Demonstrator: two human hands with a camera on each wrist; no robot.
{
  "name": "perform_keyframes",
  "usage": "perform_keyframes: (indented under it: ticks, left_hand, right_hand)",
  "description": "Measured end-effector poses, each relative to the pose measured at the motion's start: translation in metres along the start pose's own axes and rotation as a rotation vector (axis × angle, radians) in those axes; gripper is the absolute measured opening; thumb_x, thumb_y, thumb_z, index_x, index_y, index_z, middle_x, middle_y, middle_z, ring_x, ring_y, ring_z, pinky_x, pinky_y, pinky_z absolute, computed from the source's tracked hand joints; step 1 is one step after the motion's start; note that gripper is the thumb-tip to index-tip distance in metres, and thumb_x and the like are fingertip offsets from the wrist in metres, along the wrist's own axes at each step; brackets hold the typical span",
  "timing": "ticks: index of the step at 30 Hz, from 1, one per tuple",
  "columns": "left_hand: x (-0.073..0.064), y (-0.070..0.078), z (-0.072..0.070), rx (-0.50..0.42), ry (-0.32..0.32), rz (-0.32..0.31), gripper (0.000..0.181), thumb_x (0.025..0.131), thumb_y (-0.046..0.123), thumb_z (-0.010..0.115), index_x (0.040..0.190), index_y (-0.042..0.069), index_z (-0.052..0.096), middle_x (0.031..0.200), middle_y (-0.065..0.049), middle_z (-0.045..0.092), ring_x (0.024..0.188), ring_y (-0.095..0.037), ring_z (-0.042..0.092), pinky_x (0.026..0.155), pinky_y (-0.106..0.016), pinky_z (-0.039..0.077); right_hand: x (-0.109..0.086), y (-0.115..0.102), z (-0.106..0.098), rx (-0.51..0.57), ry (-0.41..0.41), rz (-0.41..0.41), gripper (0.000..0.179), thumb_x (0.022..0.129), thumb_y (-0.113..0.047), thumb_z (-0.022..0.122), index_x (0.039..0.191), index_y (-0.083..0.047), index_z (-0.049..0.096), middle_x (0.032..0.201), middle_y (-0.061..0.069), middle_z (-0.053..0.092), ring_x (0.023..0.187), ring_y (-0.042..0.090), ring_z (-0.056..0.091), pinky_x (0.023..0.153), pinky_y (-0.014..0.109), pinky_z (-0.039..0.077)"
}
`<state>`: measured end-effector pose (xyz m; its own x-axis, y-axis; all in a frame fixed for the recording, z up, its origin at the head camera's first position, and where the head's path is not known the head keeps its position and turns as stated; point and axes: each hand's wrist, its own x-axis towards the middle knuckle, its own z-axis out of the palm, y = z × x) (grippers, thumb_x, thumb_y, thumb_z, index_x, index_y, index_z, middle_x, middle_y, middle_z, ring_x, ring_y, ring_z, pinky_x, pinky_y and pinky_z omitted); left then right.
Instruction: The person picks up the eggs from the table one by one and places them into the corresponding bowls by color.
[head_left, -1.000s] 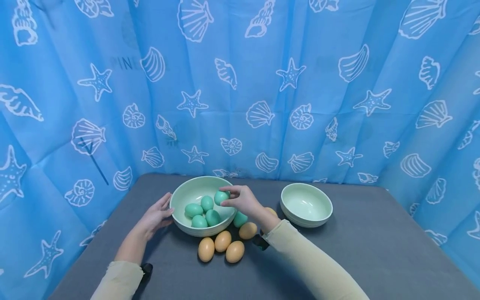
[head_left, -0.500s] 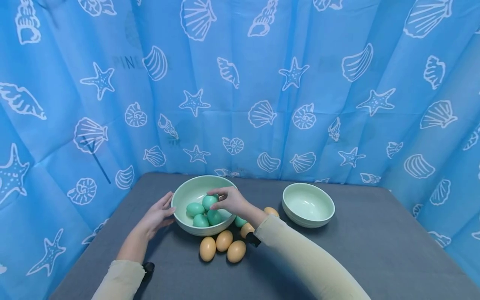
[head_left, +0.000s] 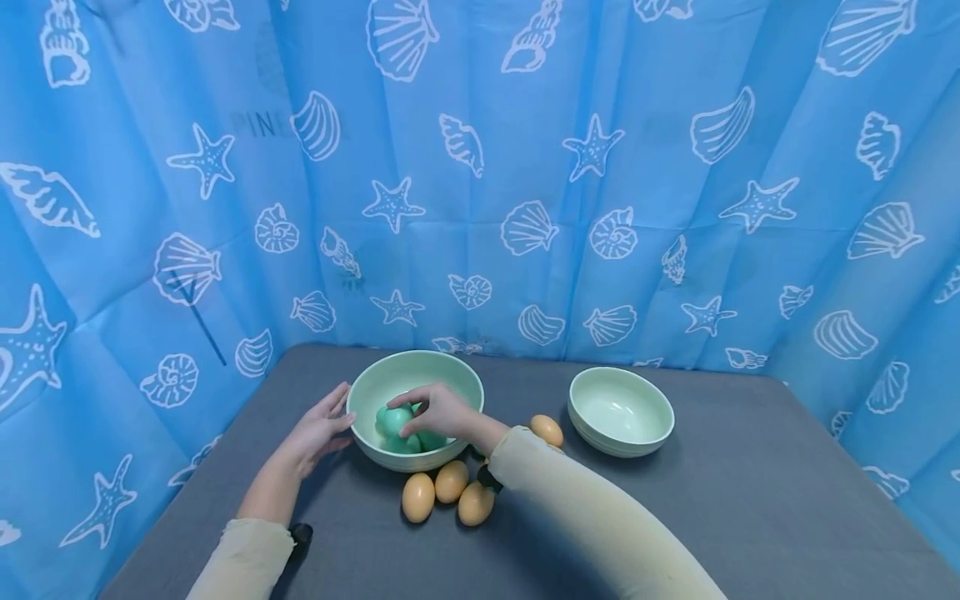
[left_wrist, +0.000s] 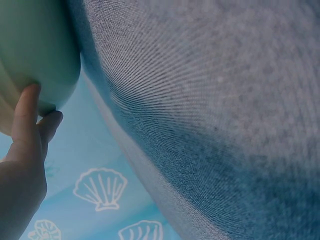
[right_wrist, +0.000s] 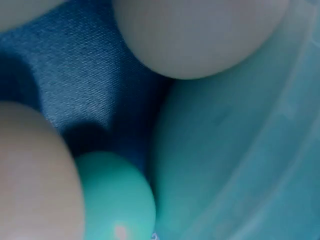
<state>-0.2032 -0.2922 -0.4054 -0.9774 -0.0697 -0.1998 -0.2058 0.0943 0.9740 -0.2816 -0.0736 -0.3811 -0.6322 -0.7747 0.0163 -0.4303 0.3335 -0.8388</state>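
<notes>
A large pale green bowl (head_left: 386, 379) stands at the left of the table, holding several green eggs (head_left: 403, 443). Inside it, my right hand (head_left: 438, 412) pinches a green egg (head_left: 397, 420) between thumb and fingers, low over the other eggs. My left hand (head_left: 318, 429) rests its extended fingers against the bowl's left outer side. In the left wrist view, the fingertips (left_wrist: 29, 100) press on the bowl's wall (left_wrist: 40, 45). Another green egg (right_wrist: 120, 200) lies outside, close to the bowl's wall (right_wrist: 215, 150) in the right wrist view; my right wrist hides it from the head view.
Several tan eggs (head_left: 417, 497) lie in front of the large bowl, partly behind the right sleeve. One tan egg (head_left: 546, 429) sits between the bowls. A smaller pale green bowl (head_left: 618, 408) with nothing in it stands to the right. A blue shell-patterned curtain (head_left: 465, 250) hangs behind.
My right hand has carried the green egg leftward from above the large bowl's right rim, down among the other green eggs. My left hand has stayed at the bowl's side.
</notes>
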Motion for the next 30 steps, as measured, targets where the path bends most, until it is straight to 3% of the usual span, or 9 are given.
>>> perform_keyframes:
  ticks: [9,16,23,26,30]
  left_hand:
    - [0.002,0.002,0.000,0.007,-0.006,-0.013,0.070,0.107,0.006,0.041,0.161,0.006,-0.004,0.168,-0.016,-0.005,0.154,-0.040,0.002,0.116,-0.062,0.029]
    - [0.001,0.003,0.000,0.012,-0.013,-0.008,0.070,0.107,0.006,0.041,0.161,0.006,-0.005,0.168,-0.017,-0.005,0.154,-0.041,0.001,0.116,-0.062,0.028]
    - [0.001,0.001,-0.001,0.016,-0.005,-0.014,0.070,0.107,0.006,0.041,0.161,0.006,-0.004,0.168,-0.017,-0.006,0.154,-0.041,0.001,0.116,-0.062,0.029]
    - [0.001,0.000,-0.002,0.015,-0.003,-0.017,0.070,0.107,0.006,0.041,0.161,0.006,-0.004,0.168,-0.017,-0.005,0.154,-0.041,0.001,0.116,-0.061,0.029]
    - [0.000,0.001,-0.001,0.018,-0.009,-0.008,0.070,0.107,0.007,0.041,0.161,0.006,-0.005,0.167,-0.017,-0.006,0.153,-0.042,0.001,0.116,-0.062,0.029]
  right_hand:
    - [0.007,-0.004,0.008,-0.014,-0.025,0.024,0.038,0.086,-0.002,0.077,0.123,-0.010,0.073,0.128,0.006,0.069,0.123,0.021,0.060,0.093,0.025,0.051]
    - [0.015,-0.004,0.013,-0.147,-0.101,-0.006,0.039,0.085,-0.005,0.080,0.122,-0.015,0.074,0.131,0.001,0.068,0.124,0.016,0.058,0.096,0.022,0.048]
    - [0.018,-0.005,0.019,-0.266,-0.143,0.041,0.037,0.086,-0.004,0.078,0.119,-0.020,0.076,0.130,-0.002,0.068,0.126,0.014,0.057,0.104,0.025,0.045]
    - [0.018,-0.005,0.021,-0.310,-0.156,0.062,0.036,0.087,-0.005,0.077,0.118,-0.022,0.077,0.127,-0.003,0.070,0.120,0.010,0.059,0.098,0.021,0.047]
    - [0.019,-0.004,0.021,-0.342,-0.188,0.068,0.036,0.090,-0.006,0.074,0.123,-0.022,0.075,0.123,0.000,0.072,0.101,0.007,0.063,0.077,0.016,0.046]
